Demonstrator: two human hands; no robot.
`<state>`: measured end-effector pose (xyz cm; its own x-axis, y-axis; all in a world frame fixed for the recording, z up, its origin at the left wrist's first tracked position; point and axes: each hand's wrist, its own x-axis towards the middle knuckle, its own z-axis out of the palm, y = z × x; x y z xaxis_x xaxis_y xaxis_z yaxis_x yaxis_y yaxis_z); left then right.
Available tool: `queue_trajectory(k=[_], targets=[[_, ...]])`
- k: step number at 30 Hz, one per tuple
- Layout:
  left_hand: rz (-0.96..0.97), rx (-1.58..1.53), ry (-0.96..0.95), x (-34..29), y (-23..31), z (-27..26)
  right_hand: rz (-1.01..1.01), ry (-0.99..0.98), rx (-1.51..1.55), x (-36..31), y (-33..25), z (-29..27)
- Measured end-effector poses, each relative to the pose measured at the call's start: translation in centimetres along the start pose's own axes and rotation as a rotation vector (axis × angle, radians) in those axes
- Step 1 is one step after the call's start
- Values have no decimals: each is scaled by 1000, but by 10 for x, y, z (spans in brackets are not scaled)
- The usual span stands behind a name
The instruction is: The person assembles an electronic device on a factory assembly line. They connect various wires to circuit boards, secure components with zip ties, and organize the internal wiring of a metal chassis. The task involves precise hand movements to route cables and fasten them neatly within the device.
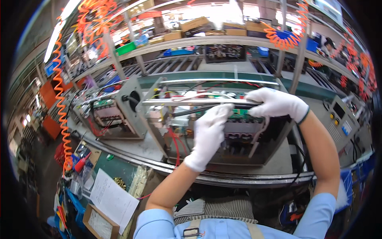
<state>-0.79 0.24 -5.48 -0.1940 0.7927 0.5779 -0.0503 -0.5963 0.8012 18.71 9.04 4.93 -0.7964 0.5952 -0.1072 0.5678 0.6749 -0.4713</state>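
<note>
In front of me stands an open metal equipment chassis (254, 159) with green circuit boards (240, 113), wiring and red cables (174, 141) inside. A black cable (191, 111) runs across its upper part, just below the front top rail (179, 102). My left hand (209, 137), in a white glove, is closed with its fingertips on this cable near the middle. My right hand (278, 104), also gloved, pinches the cable between thumb and fingers at the chassis's right side. The fingertips partly hide the cable.
A similar open chassis (119, 119) stands at left, and a grey control box (343, 121) at right. Coiled orange hoses (59, 99) hang around. A paper sheet (113, 197) and a cardboard box (99, 223) lie lower left. Behind are a roller conveyor (159, 67) and a loaded shelf (223, 41).
</note>
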Motion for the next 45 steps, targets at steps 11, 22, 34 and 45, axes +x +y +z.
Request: queue_trajectory(k=[11,22,34,45], targets=[[-589,-284,-156,-8,-22,38,-48,5,329,-6,7,2],[-18,208,4,-12,-34,54,-43,150,370,-8,20,9],[-200,-146,-214,9,4,43,-183,282,344,-28,19,13],[-113,88,-253,22,10,43,-140,214,411,-21,21,8]])
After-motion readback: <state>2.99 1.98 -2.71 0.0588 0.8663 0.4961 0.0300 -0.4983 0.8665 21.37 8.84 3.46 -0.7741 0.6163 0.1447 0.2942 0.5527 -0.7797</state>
